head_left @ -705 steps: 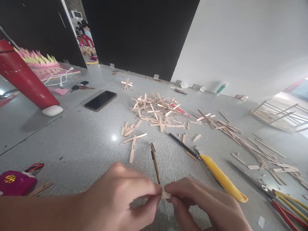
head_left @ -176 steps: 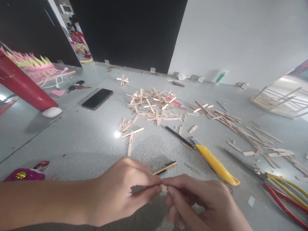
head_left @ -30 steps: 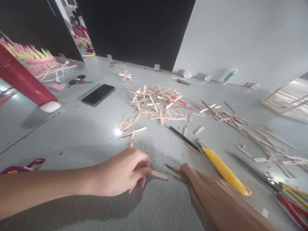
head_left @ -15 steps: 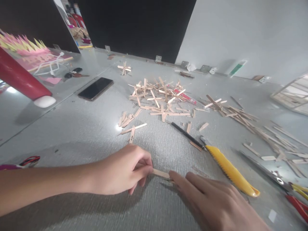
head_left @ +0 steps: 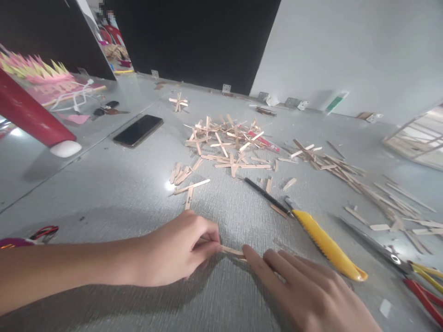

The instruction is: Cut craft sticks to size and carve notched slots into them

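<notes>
A pale wooden popsicle stick (head_left: 232,251) spans the gap between my two hands, low over the grey table. My left hand (head_left: 176,251) pinches its left end between thumb and fingers. On the right end lie the fingers of my right hand (head_left: 308,286), the index fingertip pressing on the wood; the thumb is mostly hidden under them. A second thin edge shows just below the stick near that fingertip. Beyond my left hand, a notched stick piece (head_left: 188,197) lies beneath a thinner stick (head_left: 192,186).
A yellow-handled knife (head_left: 325,244) and a black pen-like tool (head_left: 265,196) lie right of centre. Scissors (head_left: 374,242) and red-handled pliers (head_left: 424,299) are farther right. Stick pieces (head_left: 224,138) pile up ahead. A phone (head_left: 138,130) and red tube (head_left: 34,113) sit left.
The stick between my hands has tipped so that it shows a narrower face. My left fingers have closed in more tightly; my right fingers have shifted slightly. The view has moved a little.
</notes>
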Tool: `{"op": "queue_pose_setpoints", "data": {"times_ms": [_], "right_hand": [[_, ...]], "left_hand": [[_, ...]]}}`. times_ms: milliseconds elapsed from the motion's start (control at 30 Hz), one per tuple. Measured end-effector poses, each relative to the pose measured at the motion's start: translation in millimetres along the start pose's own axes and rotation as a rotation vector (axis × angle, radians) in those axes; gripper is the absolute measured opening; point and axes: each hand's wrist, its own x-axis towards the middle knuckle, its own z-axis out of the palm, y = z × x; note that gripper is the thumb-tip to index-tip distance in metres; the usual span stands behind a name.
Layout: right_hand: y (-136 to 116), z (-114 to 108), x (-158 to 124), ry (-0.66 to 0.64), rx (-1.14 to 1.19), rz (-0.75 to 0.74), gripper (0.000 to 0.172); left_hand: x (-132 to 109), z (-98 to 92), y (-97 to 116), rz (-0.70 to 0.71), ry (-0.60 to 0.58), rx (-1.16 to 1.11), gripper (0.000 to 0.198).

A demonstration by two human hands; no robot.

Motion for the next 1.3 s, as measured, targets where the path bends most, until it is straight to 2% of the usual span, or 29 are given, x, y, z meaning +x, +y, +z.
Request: {"op": "queue_pose_setpoints", "data": {"times_ms": [167,300,533,733,800,1100,1300], "right_hand": [[-1.4,-0.3,0.2,-0.020,-0.015,-0.003,0.051],[-1.1,-0.6,-2.3,-0.031,-0.092,-0.056,0.044],[-3.3,-9.6,-3.8,-0.075,-0.132,-0.087,0.040],[0.8,-5.8,-0.4,-0.110,-0.092,-0.064,0.042],[1.9,-4.6,0.3,-0.120,-0.082,-0.062,0.043],[-14.0,-5.2,0.6,-0.039,-0.246,-0.040,0.039],[-3.9,2.4,6.4,-0.145,-0.042,0.014,0.051]], "left_hand": [[1.5,-1.3,0.6,0.008,-0.001,0.004,0.041],[1.5,-2.1,3.1,0.027,-0.016,-0.009,0.041],[1.3,6.5,3.5,0.053,-0.018,-0.078,0.045],[0.5,6.2,6.5,0.048,-0.023,-0.258,0.019],[-0.4,4.5,8.5,0.034,-0.042,-0.272,0.019],[0.6,7.1,4.6,0.030,-0.034,-0.305,0.021],[0.4,8.9,4.1,0.050,-0.036,-0.282,0.021]]}}
